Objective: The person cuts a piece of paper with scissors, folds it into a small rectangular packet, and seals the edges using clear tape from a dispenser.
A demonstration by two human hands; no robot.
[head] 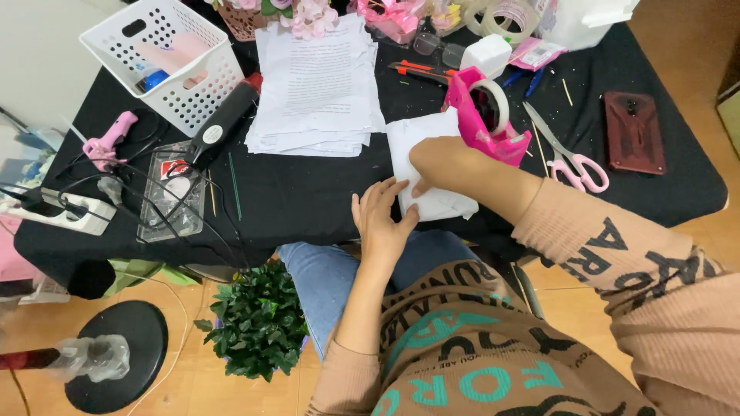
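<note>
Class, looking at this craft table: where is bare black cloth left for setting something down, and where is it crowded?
Bare cloth: between paper stack and left hand; between scissors and red case. Crowded: the far edge, the cables at left.

Black cloth-covered desk (308, 202), orange-brown wooden plank floor (193, 385), round black stand base (116, 358), pale wall (38, 62) at upper left, even indoor light

White folded paper sheet (432, 166): creased, lying flat at table's near edge, six o'clock of the pink tape dispenser (487, 115).
</note>
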